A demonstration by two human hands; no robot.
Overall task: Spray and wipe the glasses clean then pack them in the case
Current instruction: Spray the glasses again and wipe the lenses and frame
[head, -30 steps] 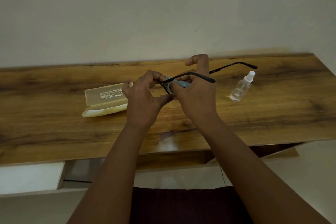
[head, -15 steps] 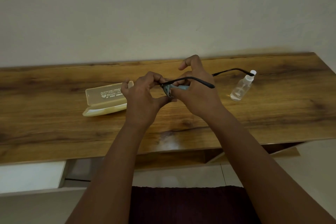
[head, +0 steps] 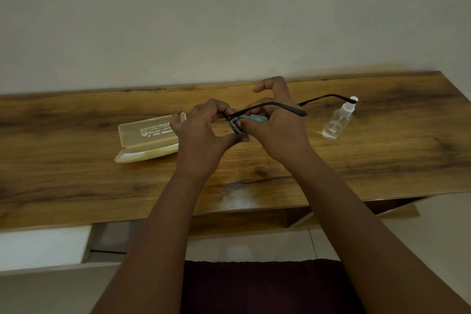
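Observation:
Black-framed glasses (head: 267, 106) are held above the wooden table (head: 76, 176), their temples spread out to the right. My left hand (head: 204, 132) pinches the frame at its left end. My right hand (head: 277, 130) pinches a grey-blue cloth (head: 251, 118) against a lens, with the index finger raised. The lenses are mostly hidden behind my fingers. A translucent yellow glasses case (head: 147, 139) lies open on the table just left of my left hand. A small clear spray bottle (head: 337, 122) with a white nozzle lies on the table to the right, beneath the far temple tip.
The table runs along a plain wall. Its front edge is below my forearms, with a white drawer front (head: 43, 247) under it at the left. A dark red cloth (head: 254, 285) lies below, near my body.
My right hand has shifted slightly, its index finger lifting again, while it rubs the cloth on the lens. The glasses' temples tilted a little. Case and bottle stayed put.

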